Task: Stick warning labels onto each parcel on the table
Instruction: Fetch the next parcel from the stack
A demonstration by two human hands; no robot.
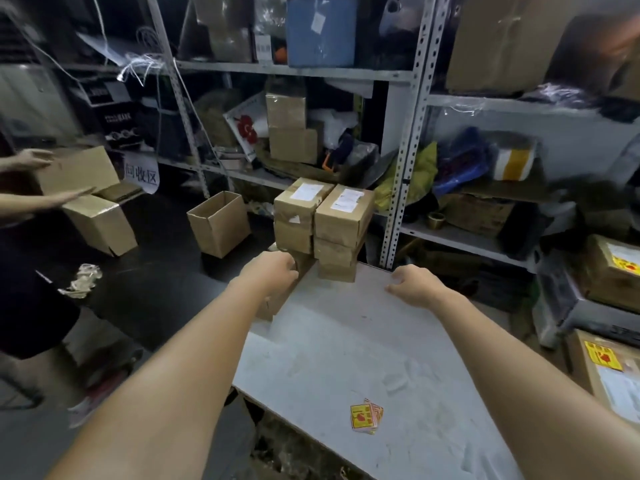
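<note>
Brown cardboard parcels stand in two stacks at the far left corner of the white table [346,341]: a left stack [298,216] and a right stack [343,220], each topped by a box with a white shipping slip. My left hand [273,271] has its fingers curled against a low parcel [277,299] at the foot of the left stack. My right hand [412,284] hovers over the table's far edge with loosely bent fingers, holding nothing. A small pile of yellow-and-red warning labels [366,415] lies on the table near me.
Metal shelving [408,133] packed with boxes and bags rises behind the table. Labelled parcels [613,372] sit at the right. An open carton [220,223] stands on the dark floor. Another person [31,199] at the left handles boxes.
</note>
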